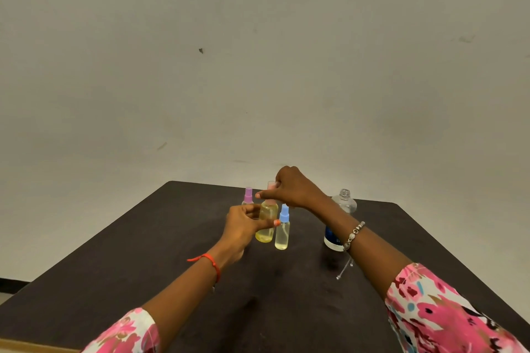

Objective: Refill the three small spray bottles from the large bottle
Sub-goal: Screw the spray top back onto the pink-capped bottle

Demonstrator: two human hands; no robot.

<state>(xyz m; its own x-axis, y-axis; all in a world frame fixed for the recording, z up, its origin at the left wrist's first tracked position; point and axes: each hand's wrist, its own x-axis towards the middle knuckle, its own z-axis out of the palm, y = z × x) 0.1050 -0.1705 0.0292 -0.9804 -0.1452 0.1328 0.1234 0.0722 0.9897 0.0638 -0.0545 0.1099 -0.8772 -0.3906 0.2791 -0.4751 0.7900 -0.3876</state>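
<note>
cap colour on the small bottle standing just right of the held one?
Light blue cap, clearest in the head view.

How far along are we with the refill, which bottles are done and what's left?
Looks done: the blue-capped bottle stands capped with yellowish liquid. In hand: the left hand holds the pink-capped bottle, also filled, while the right hand grips its cap. Left: the purple-capped bottle is capped but its level is hidden, so check it; the large bottle stands uncapped.
</note>
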